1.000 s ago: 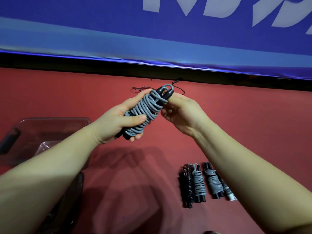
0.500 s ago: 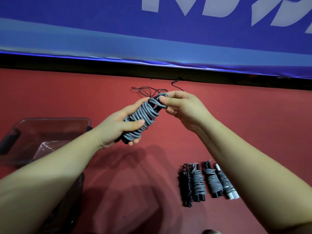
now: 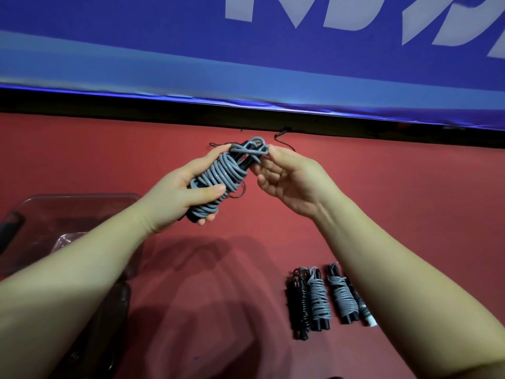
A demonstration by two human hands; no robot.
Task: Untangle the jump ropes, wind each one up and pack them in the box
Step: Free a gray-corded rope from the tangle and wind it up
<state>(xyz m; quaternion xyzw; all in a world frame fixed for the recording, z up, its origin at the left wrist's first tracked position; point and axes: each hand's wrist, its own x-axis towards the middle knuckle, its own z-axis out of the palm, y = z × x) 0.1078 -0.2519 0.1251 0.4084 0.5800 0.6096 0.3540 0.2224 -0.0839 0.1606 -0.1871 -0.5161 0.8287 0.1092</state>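
From the head view, the step in hand looks like the end of winding one rope. The left grip is closed round the grey jump rope, thumb across the coils and fingers under them, holding the bundle tilted in the air above the red surface. The right grip meets the bundle's upper end, fingertips pinching the last crossing strand beside the black handle tips. How firmly that strand is held is hard to tell.

The next move, as I judge it, calls for tucking that loose loop under a turn so the coil does not spring open, while the left grip keeps the turns tight.

Near the right forearm, four wound ropes lie side by side: a black bundle, a grey bundle, a second grey bundle and one with a white handle end, partly hidden by the arm. The clear plastic box sits to the left, well apart from them. A thin black cord lies beyond the hands, below the blue banner.
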